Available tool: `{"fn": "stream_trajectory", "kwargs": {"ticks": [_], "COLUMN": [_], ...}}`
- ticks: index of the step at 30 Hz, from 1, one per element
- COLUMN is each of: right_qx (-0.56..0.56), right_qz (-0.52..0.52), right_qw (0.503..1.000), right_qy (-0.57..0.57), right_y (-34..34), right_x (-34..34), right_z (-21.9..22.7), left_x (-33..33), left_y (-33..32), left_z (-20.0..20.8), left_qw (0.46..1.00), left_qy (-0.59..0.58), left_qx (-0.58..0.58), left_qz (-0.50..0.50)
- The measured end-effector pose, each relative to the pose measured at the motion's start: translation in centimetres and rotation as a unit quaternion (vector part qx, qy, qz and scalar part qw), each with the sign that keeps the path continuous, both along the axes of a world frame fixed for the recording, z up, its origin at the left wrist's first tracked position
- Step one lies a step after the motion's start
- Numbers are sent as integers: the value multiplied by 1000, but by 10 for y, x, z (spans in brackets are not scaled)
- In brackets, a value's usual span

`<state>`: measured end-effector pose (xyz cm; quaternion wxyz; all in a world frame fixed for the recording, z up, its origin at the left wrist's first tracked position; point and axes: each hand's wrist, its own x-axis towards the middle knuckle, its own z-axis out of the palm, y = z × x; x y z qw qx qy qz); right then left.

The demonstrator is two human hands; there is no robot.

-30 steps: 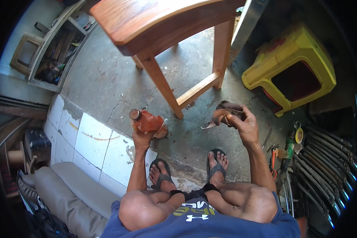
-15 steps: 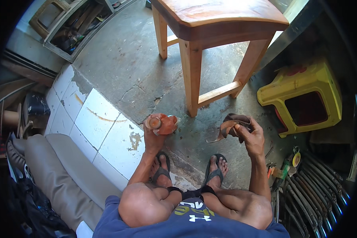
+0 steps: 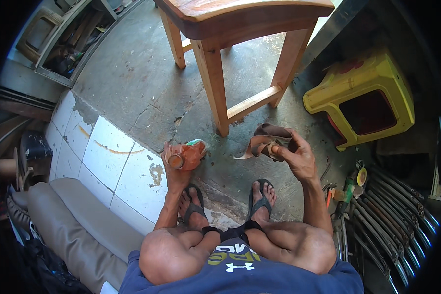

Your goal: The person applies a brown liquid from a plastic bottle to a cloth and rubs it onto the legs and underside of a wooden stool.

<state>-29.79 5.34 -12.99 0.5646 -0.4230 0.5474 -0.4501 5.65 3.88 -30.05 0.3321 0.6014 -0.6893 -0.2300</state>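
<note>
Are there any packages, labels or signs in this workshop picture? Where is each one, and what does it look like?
Bottle: in the left hand, lying sideways, reddish-orange with a green end; any label is too blurred to tell.
Print on the blue shirt: bottom middle, yellow and white marks.
No signs or screens show. The right hand holds only a brown rag.

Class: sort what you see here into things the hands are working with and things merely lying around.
In hand:
left hand holding orange bottle
right hand holding brown rag

Lying about:
wooden stool
yellow plastic stool
metal rods
</note>
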Motion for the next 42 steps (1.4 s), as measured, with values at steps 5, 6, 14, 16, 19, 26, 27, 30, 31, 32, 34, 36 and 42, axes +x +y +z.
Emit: {"fn": "stream_trajectory", "kwargs": {"ticks": [5,6,14,16,19,26,27,30,31,32,34,36,42], "right_qx": [17,2,-198,-180,-228,-248,-235,14,17,17,53,37,35], "right_qz": [-14,-4,137,133,168,117,77,1,21,20,-3,-44,15], "right_qw": [1000,1000,937,940,898,910,922,998,998,998,998,998,993], "right_qy": [21,29,252,256,335,312,300,61,53,54,30,-5,114], "right_y": [4,4,6,9,6,13,13,21,21,22,21,18,16], "right_x": [-7,-7,-9,-4,1,5,7,10,2,-1,-2,2,20], "right_z": [2,2,5,12,13,18,18,21,15,12,9,6,4], "left_x": [-15,-16,-27,-50,-81,-131,-129,-122,-122,-125,-128,-130,-129], "left_y": [9,15,61,51,25,-21,-18,-18,-20,-18,-14,-14,-15], "left_z": [30,34,70,75,113,144,128,124,128,123,115,122,134], "left_qw": [996,992,921,902,928,939,943,898,820,820,751,759,773], "left_qy": [68,109,138,215,234,86,137,286,370,370,491,493,507], "left_qx": [51,25,360,273,79,-132,-64,186,353,353,386,377,336], "left_qz": [26,61,-51,-255,-281,-306,-296,-276,-256,-257,-216,-198,-184]}}
